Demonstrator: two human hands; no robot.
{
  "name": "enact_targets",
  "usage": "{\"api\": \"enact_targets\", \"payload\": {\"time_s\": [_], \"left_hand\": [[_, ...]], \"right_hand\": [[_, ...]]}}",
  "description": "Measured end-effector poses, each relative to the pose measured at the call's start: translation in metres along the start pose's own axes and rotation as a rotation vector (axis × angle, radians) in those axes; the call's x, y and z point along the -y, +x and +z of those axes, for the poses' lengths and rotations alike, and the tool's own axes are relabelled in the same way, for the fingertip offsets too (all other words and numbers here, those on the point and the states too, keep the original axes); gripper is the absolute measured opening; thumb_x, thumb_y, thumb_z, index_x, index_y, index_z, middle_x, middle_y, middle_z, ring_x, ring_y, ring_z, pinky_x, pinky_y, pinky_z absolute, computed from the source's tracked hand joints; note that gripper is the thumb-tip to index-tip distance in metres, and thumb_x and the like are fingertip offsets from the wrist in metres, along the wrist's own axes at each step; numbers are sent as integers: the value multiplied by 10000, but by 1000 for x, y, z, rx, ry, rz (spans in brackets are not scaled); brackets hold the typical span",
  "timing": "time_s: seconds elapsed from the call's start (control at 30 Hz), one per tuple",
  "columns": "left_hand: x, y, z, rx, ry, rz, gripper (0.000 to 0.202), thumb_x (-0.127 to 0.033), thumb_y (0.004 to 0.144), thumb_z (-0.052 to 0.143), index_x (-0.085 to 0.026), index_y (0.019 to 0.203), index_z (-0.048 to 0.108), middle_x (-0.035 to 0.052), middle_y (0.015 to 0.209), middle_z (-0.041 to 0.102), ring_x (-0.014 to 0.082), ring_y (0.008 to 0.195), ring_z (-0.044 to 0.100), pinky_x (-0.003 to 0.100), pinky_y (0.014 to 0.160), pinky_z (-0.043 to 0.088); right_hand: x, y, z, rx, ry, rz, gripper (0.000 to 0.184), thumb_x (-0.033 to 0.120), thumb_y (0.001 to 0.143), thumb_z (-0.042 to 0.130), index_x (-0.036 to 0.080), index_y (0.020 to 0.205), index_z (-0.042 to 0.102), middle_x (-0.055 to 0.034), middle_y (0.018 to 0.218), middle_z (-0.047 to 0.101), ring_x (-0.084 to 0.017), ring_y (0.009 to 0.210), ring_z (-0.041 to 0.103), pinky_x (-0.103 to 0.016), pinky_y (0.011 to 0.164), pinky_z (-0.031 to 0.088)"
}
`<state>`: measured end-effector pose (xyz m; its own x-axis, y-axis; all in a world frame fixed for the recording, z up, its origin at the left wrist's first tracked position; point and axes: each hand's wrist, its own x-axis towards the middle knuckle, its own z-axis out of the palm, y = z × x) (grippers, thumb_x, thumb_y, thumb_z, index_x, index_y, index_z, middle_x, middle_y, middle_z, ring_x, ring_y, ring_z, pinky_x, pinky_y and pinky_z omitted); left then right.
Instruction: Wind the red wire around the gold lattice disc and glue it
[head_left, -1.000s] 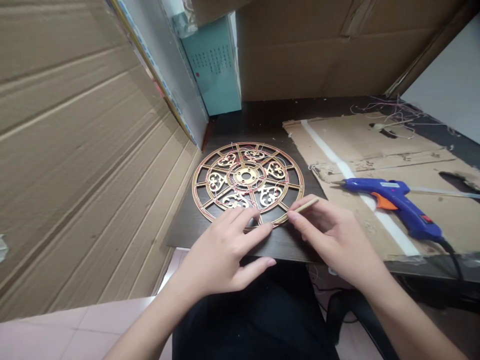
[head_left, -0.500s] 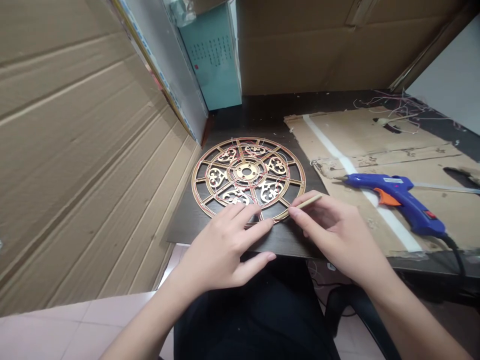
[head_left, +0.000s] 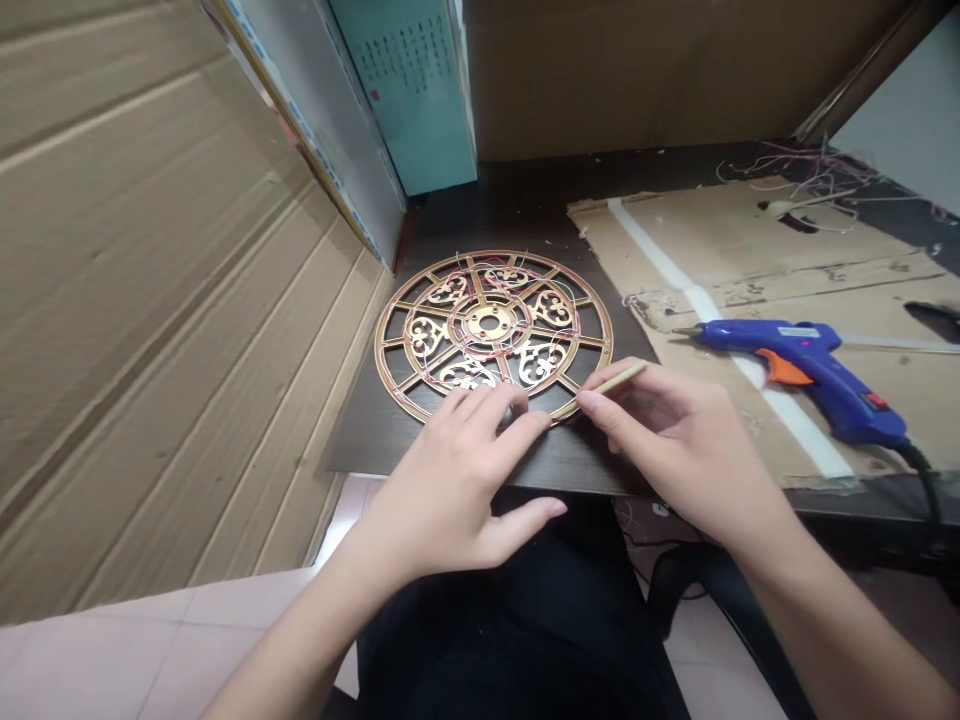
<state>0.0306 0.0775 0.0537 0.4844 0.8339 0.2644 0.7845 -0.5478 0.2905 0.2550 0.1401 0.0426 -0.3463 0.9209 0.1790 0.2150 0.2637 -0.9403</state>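
the left hand is lying flat and open, fingers pressing on the near edge of the gold wheel on the dark table. the right hand is pinching a thin wooden stick against the wheel's rim. both hands are staying where they were a second ago, still pressing and pinching.

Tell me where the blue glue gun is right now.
In the head view the blue glue gun lies on the cardboard sheet at the right of the dark table, just beyond the right hand.
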Motion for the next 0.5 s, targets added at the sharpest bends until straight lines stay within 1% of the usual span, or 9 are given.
{"api": "enact_targets", "payload": {"time_s": [0.13,0.3,0.5], "left_hand": [[0,0,0,-15,-23,-8,554,-544,936,687,-178,1334,571,100,1321,577,248,1196,557,426,1040,479],[0,0,0,-18,-35,-21,534,-548,933,695,-191,1313,579,83,1323,576,239,1219,553,414,1054,471],[0,0,2,-27,-36,-16,526,-545,945,684,-193,1322,579,82,1328,577,231,1222,560,405,1063,468]], "right_hand": [[1,1,-1,7,-1,-8,170,388,1028,737,233,957,746,26,894,712,-85,665,595,-156,601,506],[-1,0,-1,10,3,-5,186,393,1052,705,227,973,726,14,914,699,-101,714,617,-171,617,526],[-1,-2,-2,-1,-25,-14,177,380,1062,690,220,991,715,7,891,687,-111,720,634,-191,596,516]]}}
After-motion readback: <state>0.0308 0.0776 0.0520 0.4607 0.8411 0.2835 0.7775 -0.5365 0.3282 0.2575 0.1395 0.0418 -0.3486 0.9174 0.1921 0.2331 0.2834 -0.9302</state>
